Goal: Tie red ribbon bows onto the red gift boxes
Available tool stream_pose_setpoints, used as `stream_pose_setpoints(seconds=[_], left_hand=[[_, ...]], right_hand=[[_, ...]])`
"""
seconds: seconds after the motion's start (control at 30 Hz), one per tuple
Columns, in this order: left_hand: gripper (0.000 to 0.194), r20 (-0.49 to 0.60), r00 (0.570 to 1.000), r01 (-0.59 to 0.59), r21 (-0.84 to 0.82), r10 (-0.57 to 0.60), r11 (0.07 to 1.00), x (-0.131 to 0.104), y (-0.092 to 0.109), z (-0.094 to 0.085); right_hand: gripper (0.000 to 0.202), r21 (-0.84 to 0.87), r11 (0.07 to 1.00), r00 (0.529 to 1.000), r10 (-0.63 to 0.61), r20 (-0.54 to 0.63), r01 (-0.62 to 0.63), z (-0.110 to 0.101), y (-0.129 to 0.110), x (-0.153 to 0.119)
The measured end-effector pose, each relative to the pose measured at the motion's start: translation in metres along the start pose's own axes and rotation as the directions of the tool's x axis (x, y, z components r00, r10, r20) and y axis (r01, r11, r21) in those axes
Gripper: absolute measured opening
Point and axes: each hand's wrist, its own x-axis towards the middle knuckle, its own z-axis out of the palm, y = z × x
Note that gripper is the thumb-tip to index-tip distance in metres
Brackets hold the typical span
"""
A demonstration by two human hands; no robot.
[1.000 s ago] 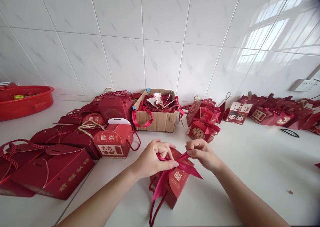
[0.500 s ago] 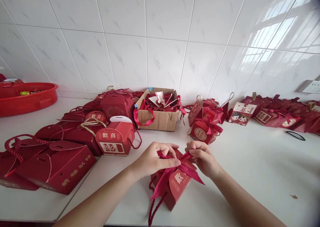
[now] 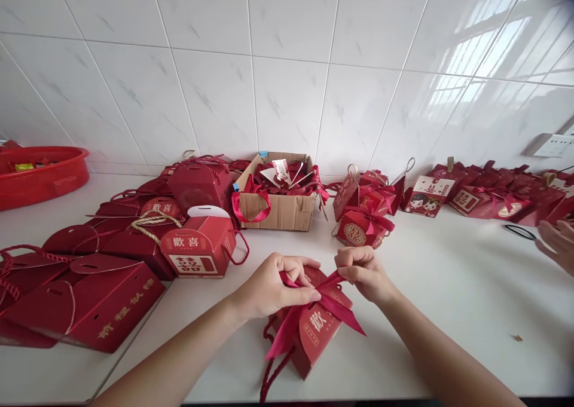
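A small red gift box (image 3: pixel 316 329) with gold characters lies on the white table in front of me, its twisted cord handle hanging toward the near edge. Across its top runs a dark pink ribbon (image 3: pixel 338 311) formed into a bow. My left hand (image 3: pixel 282 284) pinches the ribbon's left loop, thumb near the knot. Between the thumb and fingers of my right hand (image 3: pixel 363 274) is the right loop, drawn out to the side. Both hands are closed, and the far side of the box is partly behind them.
Several red boxes (image 3: pixel 130 299) crowd the left side, near a red basin (image 3: pixel 49 183). A cardboard box (image 3: pixel 282 213) with ribbons and tags stands by the wall. Bow-tied boxes (image 3: pixel 365 225) and more boxes (image 3: pixel 488 201) line the back right. Another person's hand (image 3: pixel 558 245) is at the right edge.
The right ribbon loop is stretched slightly farther out by my right hand. My view has shifted a little. Another person's hand has come in at the right edge.
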Motion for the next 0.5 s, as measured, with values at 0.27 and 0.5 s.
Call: stream_pose_setpoints(seconds=[0.27, 0.5], left_hand=[[0.043, 0.043, 0.999, -0.006, -0.234, 0.017, 0.972, -0.003, 0.003, -0.006], [0.028, 0.078, 0.988, 0.151, -0.547, -0.129, 0.823, -0.002, -0.007, -0.010]], right_hand=[[0.015, -0.370, 0.923, 0.994, -0.102, 0.036, 0.108, -0.015, -0.038, -0.007], [0.075, -0.728, 0.681, 0.966, -0.232, -0.114, 0.078, 0.031, -0.046, -0.087]])
